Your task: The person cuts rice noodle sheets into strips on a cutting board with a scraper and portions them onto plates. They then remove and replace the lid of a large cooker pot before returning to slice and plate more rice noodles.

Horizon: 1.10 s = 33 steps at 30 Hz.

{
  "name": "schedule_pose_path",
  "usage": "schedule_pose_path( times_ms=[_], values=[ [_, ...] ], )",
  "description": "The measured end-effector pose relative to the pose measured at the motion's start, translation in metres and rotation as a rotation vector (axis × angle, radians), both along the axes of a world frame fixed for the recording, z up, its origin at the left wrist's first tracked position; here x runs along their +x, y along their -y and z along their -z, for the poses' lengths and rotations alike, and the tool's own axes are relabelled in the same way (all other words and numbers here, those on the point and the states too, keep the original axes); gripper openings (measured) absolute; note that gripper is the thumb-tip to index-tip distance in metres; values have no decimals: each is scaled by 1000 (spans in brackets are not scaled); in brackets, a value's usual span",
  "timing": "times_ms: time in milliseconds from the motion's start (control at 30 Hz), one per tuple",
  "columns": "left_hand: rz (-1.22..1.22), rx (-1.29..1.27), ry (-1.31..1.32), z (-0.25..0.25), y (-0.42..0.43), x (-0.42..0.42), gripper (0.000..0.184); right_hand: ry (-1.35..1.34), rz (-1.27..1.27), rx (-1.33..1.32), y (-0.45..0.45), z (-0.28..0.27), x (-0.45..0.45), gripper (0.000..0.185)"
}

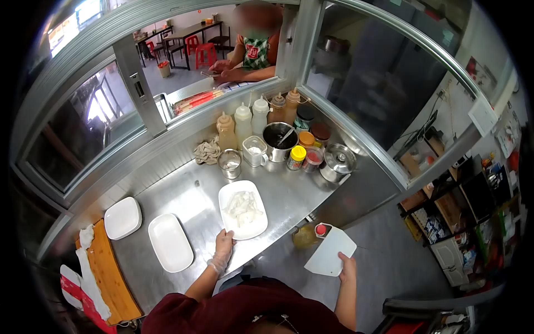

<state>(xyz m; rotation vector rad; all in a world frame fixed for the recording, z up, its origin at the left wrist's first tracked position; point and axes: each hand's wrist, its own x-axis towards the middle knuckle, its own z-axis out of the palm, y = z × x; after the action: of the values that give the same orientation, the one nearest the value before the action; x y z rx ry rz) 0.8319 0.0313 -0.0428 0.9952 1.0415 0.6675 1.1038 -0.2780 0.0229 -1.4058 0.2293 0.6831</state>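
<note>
Two bare forearms reach forward, left nearer the work. Left hand, in clear plastic, fingers bent in on the near-left corner of a white tray on the steel counter. Tray lies straight ahead of that hand, long axis running away from the body, far end leaning slightly left; pale food heaped along its middle. Right hand grips a white board by its right edge, out past the counter over the floor; from there, tray is forward-left, well apart.
</note>
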Motion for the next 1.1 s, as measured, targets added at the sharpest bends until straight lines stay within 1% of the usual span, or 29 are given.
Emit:
schedule_pose_path(
  times_ms=[133,300,467,533,633,733,800,967,1033,1100],
  values=[
    [-53,-5,-8,3,2,11,18,4,-61,-43,-30,3,18,31],
    [-120,-42,-72,8,8,24,18,0,-121,1,-42,16,46,33],
    [-109,-17,-122,16,19,35,17,-55,-232,8,-55,31,83,34],
    [-127,-49,-172,-6,23,48,16,-75,-269,4,-64,34,98,34],
    [-179,-51,-173,6,28,60,16,-32,-338,33,-71,35,116,32],
    [-190,46,-236,17,33,66,20,-8,-345,-8,-69,37,135,31],
    [-209,13,-299,19,35,67,22,-26,-353,7,-66,45,145,33],
    [-295,-6,-418,13,41,74,23,-86,-383,66,-64,58,162,35],
    [-314,-42,-466,-4,43,74,25,-83,-402,79,-69,62,165,35],
    [-348,14,-505,-14,47,69,24,-80,-436,96,-73,62,168,34]
  ],
)
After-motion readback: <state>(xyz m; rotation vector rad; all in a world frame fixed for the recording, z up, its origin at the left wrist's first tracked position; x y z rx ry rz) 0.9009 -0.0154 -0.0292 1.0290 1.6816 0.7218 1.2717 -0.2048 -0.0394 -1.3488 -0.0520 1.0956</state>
